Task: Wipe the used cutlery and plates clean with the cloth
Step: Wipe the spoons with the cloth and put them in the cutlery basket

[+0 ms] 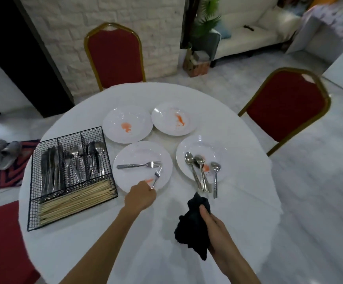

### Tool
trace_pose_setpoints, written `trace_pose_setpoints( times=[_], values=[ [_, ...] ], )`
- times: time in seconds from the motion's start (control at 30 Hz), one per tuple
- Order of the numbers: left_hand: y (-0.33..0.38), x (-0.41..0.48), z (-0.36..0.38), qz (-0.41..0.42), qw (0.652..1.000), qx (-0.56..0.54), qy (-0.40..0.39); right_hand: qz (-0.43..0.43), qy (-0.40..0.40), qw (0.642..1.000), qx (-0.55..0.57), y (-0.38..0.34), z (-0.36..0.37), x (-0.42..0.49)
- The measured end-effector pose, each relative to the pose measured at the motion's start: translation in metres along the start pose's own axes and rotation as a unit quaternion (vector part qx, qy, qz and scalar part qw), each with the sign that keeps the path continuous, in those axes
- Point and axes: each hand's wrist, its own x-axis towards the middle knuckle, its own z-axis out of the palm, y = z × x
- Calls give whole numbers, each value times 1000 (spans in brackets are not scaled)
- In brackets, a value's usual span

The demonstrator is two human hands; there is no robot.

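Observation:
Several white plates lie on the round table. The near-left plate (138,154) bears one fork (139,165) and an orange smear. My left hand (141,196) grips a second fork (156,178) by its handle, tines raised over that plate's near rim. My right hand (215,228) holds a black cloth (193,224) above the table's front. The near-right plate (202,146) carries three spoons (201,171) and an orange stain. Two far plates (127,119) (173,128) each show orange smears.
A black wire caddy (70,177) with cutlery and chopsticks stands at the table's left. The white tablecloth (238,181) covers the table. Red chairs stand at the far side (114,54), the right (287,111) and the near left. Slippers (2,153) lie on the floor, left.

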Motion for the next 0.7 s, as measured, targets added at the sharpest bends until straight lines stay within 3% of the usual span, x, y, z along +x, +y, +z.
trace_pose_setpoints(
  times=[0.1, 0.17, 0.47, 0.6, 0.7],
  values=[
    [21, -46, 9, 0, 980, -194, -36, -6, -5, 1000, 0, -1, -4, 7],
    [36, -79, 18, 7, 968, -247, -47, -11, -5, 1000, -5, 0, 0, 12],
    [47, -153, 54, 57, 959, -276, -21, -22, -27, 999, 3, 3, 22, 23],
    [48, -160, 46, 77, 951, -297, -30, -47, 19, 998, 29, -3, 18, 27],
    [48, -165, 38, 72, 945, -316, -31, -50, 81, 989, 113, -13, 4, 37]
  ],
)
